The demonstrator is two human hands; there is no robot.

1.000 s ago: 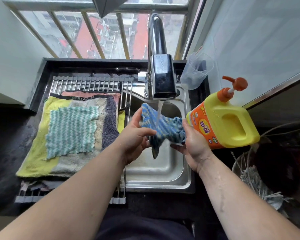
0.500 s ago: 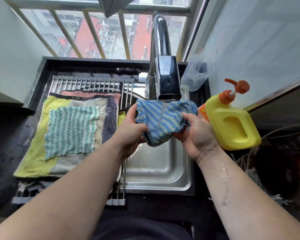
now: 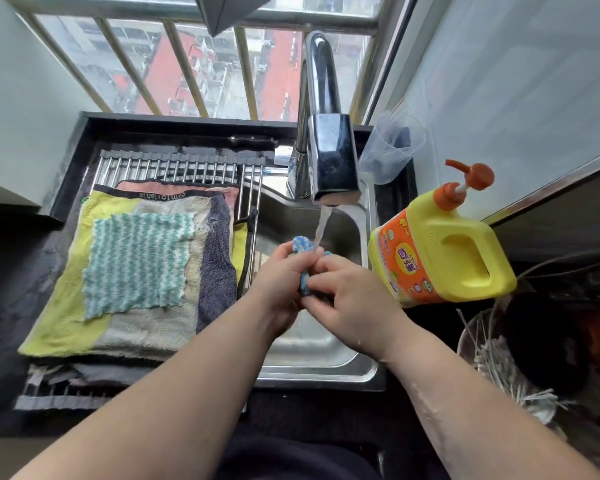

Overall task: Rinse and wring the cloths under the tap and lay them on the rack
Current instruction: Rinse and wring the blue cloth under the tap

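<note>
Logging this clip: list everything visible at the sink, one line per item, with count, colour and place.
blue striped cloth: one, blue and pale, bunched between both hands under the water
tap: one, chrome, over the sink, running
sink: one, steel, centre
rack: one, steel rods, left of sink
zigzag cloth: one, green and white, flat atop towels
towels: count unclear, yellow-green, beige, grey, pink, stacked on rack
detergent bottle: one, yellow, orange pump, right of sink
plastic cup: one, clear, behind bottle
left hand: grips the cloth
right hand: grips the cloth
</note>
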